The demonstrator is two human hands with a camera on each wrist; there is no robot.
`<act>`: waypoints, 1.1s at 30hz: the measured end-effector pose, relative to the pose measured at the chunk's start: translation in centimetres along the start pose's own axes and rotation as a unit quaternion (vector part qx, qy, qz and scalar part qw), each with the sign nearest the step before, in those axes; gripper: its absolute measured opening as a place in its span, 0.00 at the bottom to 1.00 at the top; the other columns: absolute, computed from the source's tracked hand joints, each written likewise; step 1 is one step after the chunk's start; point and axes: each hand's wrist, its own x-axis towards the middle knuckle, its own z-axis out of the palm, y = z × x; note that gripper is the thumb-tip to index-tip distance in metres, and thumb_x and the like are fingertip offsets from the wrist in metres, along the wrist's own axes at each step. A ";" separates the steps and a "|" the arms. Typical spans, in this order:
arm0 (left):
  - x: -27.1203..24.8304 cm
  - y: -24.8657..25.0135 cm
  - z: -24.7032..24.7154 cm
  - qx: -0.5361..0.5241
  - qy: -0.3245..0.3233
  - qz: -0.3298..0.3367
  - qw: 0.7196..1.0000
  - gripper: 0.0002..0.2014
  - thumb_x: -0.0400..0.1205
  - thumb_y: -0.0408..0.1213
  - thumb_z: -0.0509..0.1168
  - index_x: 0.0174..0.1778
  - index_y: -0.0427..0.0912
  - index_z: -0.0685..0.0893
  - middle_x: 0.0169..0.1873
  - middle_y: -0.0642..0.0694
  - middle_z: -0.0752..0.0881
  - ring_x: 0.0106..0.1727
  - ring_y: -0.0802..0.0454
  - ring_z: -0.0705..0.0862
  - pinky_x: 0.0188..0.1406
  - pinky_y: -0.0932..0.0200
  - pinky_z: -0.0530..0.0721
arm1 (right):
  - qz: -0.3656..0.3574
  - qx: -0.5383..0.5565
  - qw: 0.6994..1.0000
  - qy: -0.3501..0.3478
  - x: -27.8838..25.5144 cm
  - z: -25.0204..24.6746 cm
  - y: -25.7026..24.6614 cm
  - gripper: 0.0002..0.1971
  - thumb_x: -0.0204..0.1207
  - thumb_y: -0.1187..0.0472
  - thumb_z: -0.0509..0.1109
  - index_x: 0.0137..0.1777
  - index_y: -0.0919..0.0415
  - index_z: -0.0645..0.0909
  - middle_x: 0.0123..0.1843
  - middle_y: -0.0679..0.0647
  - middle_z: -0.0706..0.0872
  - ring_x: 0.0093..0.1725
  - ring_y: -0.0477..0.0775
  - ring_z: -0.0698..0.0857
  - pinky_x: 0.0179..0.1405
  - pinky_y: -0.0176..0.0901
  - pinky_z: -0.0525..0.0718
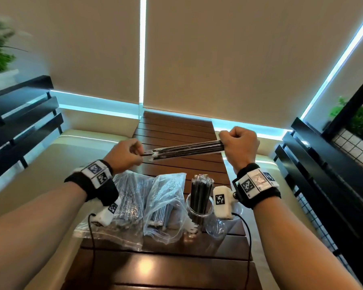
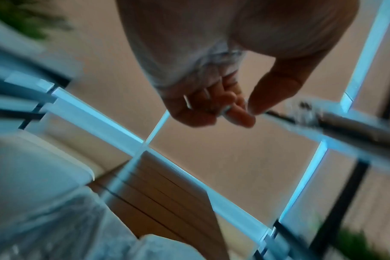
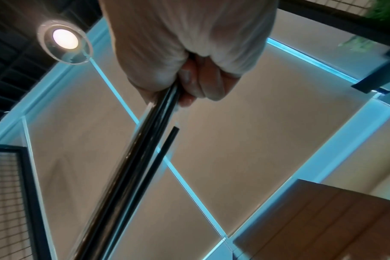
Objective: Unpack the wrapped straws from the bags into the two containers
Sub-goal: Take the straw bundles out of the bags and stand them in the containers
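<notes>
The bundle of wrapped straws [image 1: 187, 149] is up in the air btwn your two hands, well above the counter [image 1: 176, 130], lying nearly level w/ its far end a bit higher on your right. Your right hand [image 1: 238, 146] is fisted round that end; the right wrist view shows fingers curled tight round several black straws in glossy film. Your left hand [image 1: 125, 154] pinches the near tip of one straw btwn thumb and fingertip [image 2: 241, 116]; that view is blurred, so can't tell if it's film or the straw itself you've got.

Handling, my read: these are v. light, thin, fairly stiff along their length but easy to kink if bent. The film looks slick, so singles will likely slide out of a loose fist. Keep the fist firm near the end, not mid-length, and pull singles straight along their axis, not sideways. One straw in the right wrist view sits apart from the rest and looks close to slipping free.

Below your right wrist: a clear container [image 1: 198, 206] already holding upright straws, and a second clear container [image 1: 216, 228] just beside it, partly hidden by the wrist camera, contents unclear. Below your left wrist: two crinkly clear bags [image 1: 164, 208] w/ more straws lying on the counter, just left of the containers.
</notes>
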 end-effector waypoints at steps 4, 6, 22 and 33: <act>-0.1 0.7 -0.1 -0.308 -0.003 -0.098 0.946 0.10 0.67 0.35 0.67 0.44 0.39 0.82 0.35 0.48 0.90 0.45 0.45 0.82 0.41 0.57 0.76 | 0.046 0.024 0.999 0.005 -0.5 0.6 0.6 0.17 0.69 0.63 0.73 0.20 0.56 0.73 0.20 0.48 0.72 0.25 0.46 0.71 0.30 0.37 0.72; -0.2 2.1 0.4 -0.363 -0.003 -0.142 0.921 0.18 0.83 0.50 0.60 0.51 0.38 0.85 0.48 0.43 0.89 0.49 0.46 0.82 0.53 0.50 0.79 | 0.047 0.030 0.998 0.002 -0.9 1.1 0.4 0.16 0.69 0.63 0.72 0.21 0.58 0.75 0.21 0.49 0.73 0.25 0.46 0.71 0.29 0.37 0.72; 0.1 4.7 6.5 -0.189 0.034 -0.243 0.951 0.22 0.80 0.54 0.68 0.35 0.37 0.87 0.22 0.43 0.86 0.19 0.53 0.80 0.14 0.67 0.75 | 0.035 0.042 0.998 0.008 -2.1 2.9 0.0 0.16 0.73 0.54 0.75 0.26 0.54 0.76 0.25 0.43 0.77 0.29 0.42 0.74 0.35 0.39 0.73; 2.5 5.8 4.1 -0.214 0.274 -0.140 0.927 0.18 0.69 0.36 0.70 0.13 0.41 0.76 0.08 0.55 0.69 0.13 0.55 0.72 0.13 0.68 0.69 | 0.083 0.044 0.959 -0.266 -5.9 2.3 1.0 0.38 0.70 0.20 0.50 0.28 0.57 0.75 0.24 0.47 0.78 0.23 0.47 0.75 0.31 0.42 0.78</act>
